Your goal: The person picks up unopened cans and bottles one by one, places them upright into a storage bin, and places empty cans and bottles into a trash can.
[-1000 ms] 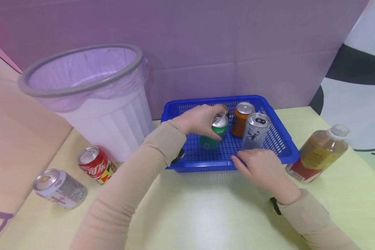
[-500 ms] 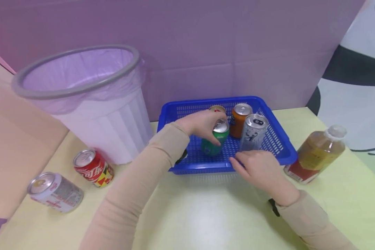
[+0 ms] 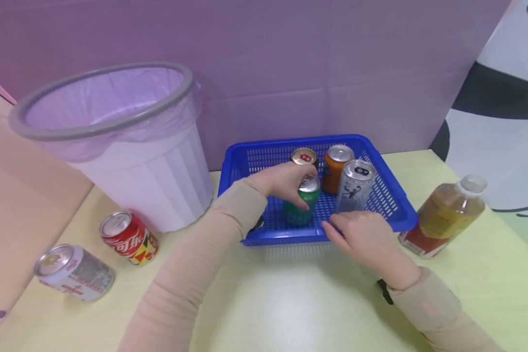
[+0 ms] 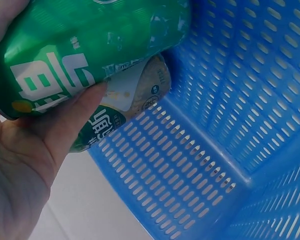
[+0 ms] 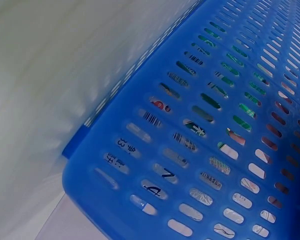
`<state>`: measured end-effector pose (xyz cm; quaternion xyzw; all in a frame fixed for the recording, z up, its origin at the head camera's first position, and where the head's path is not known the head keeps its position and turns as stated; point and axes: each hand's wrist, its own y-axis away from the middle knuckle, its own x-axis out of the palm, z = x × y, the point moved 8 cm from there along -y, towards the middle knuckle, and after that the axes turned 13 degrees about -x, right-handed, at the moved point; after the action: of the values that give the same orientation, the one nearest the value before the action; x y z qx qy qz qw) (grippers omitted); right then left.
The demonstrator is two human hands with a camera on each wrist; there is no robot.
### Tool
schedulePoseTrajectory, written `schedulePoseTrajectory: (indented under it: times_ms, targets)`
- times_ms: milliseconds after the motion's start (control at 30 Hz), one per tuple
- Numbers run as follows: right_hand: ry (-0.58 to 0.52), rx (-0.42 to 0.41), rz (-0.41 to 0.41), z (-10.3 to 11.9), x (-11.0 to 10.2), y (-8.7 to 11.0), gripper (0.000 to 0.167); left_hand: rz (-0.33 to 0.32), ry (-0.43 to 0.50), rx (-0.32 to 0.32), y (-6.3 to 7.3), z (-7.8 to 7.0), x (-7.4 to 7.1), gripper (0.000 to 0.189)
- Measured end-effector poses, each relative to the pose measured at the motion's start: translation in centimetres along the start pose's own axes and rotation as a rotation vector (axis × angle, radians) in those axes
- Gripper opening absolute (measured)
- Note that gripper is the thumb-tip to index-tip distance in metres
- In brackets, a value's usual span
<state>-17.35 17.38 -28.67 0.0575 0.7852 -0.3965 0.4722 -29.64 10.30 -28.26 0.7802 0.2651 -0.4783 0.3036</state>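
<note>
My left hand [image 3: 286, 182] grips a green soda can [image 3: 307, 201] inside the blue plastic basket [image 3: 305, 235]. The left wrist view shows the thumb lying along the green can [image 4: 90, 47], with a green-and-beige can [image 4: 135, 92] right behind it. In the head view a gold-topped can [image 3: 304, 156] stands beyond the left hand, partly hidden. An orange can [image 3: 333, 172] and a tall silver can [image 3: 355, 188] stand upright to the right. My right hand [image 3: 365, 238] holds the basket's front rim, its fingers bent over it. Only the basket's perforated wall [image 5: 200, 105] fills the right wrist view.
A lined white trash bin [image 3: 154, 176] stands left of the basket. Near it on the table [image 3: 264, 298] are a red cola can [image 3: 136, 239] and a white can [image 3: 81, 274]. A bottle of amber drink [image 3: 449, 220] stands to the right. A purple wall backs the table.
My left hand has drawn the green can slightly toward the basket's front, uncovering more of the gold-topped can. The right hand keeps its place at the rim. The head view has shifted a little.
</note>
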Motion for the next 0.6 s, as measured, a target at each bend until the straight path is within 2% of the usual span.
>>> schedulePoseTrajectory:
  times_ms: [600]
  targets:
    - [-0.010, 0.013, 0.014, 0.06, -0.42, -0.33, 0.057, -0.055, 0.055, 0.023, -0.31, -0.32, 0.32, 0.070]
